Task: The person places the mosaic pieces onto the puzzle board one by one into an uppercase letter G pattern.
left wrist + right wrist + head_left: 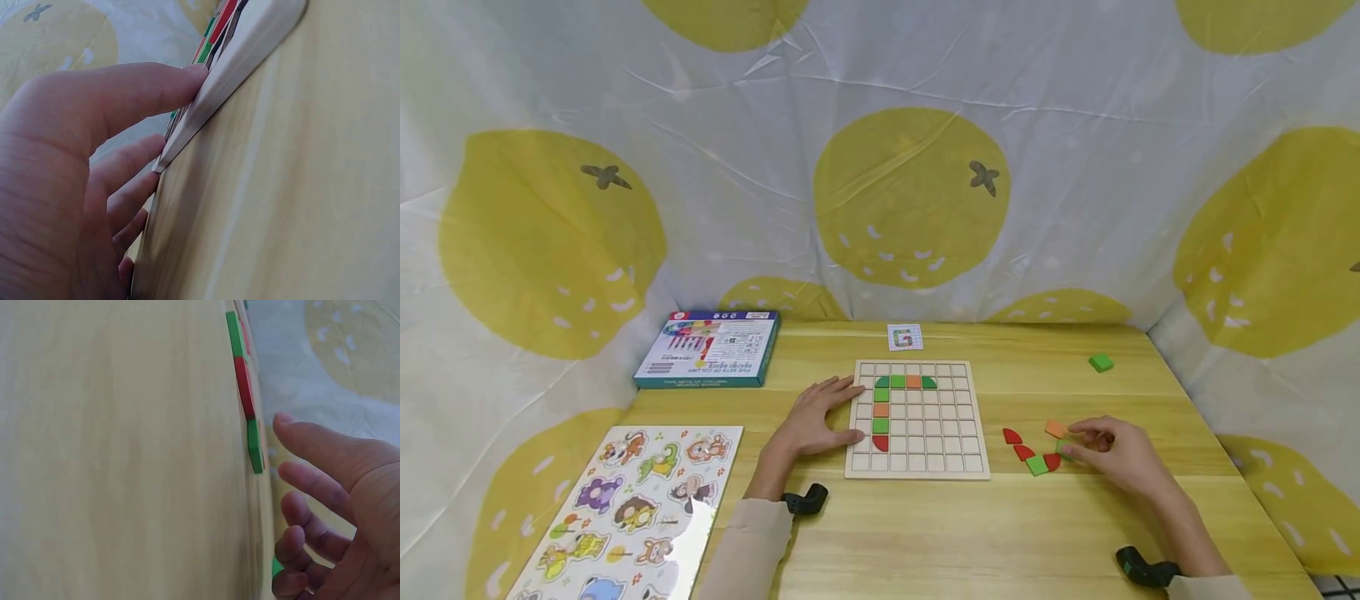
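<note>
A square wooden grid board (940,433) lies mid-table, with green, orange and red pieces set along its upper row and left column. Along the board's left edge rests my left hand (816,421), thumb and fingertips touching the rim; the left wrist view shows the thumb (169,90) on that edge. My right hand (1116,454) hovers over the loose pieces at the right, fingers loosely bent around nothing. Its fingertips are close to a green square (1063,448) and an orange square (1056,428). Red quarter-round pieces (1012,436) and another green square (1037,465) lie beside them.
A small pattern card (905,337) lies behind the board. At the back left is a flat box (707,350), with an animal puzzle board (632,508) nearer the front. One green piece (1101,362) sits apart at the back right. Fruit-printed cloth (917,75) surrounds the table.
</note>
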Demonstrator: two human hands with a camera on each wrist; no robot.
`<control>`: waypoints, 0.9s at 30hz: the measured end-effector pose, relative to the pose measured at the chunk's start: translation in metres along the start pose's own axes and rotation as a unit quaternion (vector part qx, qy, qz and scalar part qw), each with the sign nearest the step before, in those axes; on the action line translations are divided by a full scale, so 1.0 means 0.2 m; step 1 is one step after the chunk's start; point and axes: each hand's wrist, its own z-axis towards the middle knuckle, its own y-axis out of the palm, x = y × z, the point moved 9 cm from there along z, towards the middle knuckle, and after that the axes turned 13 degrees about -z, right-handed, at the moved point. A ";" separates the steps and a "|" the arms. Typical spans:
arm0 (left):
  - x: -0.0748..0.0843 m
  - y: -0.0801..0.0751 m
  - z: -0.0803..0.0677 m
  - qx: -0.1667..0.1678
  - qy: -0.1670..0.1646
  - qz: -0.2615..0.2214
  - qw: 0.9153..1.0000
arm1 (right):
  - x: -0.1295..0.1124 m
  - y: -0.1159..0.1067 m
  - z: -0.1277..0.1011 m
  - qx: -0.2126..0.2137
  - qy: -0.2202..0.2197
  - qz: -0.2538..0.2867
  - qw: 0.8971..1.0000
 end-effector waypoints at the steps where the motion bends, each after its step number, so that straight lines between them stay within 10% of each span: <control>1: 0.00 0.00 0.00 0.000 0.000 0.000 1.000 | 0.01 0.00 0.00 -0.003 -0.002 -0.003 1.000; 27: 0.03 -0.01 -0.01 -0.003 0.021 -0.005 1.000 | -0.02 0.01 0.02 -0.019 -0.021 0.001 1.000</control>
